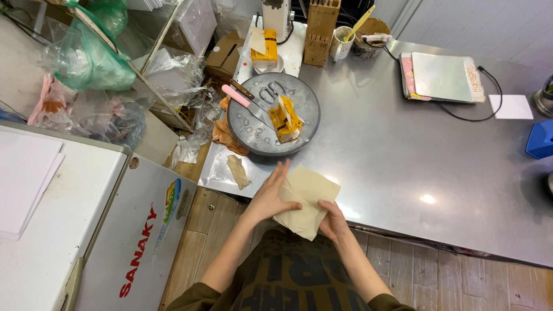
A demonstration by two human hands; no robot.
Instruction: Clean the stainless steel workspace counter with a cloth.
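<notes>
Food-prep kitchen: steel counter [403, 150], knife block [320, 31]

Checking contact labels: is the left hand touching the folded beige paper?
Touching. The head view shows the left hand lying flat on the folded beige paper.

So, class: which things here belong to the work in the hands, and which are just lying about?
In hand: left hand, right hand, beige folded cloth.

Lying about: round metal tray, pink-handled knife, knife block, tablet, white card.
</notes>
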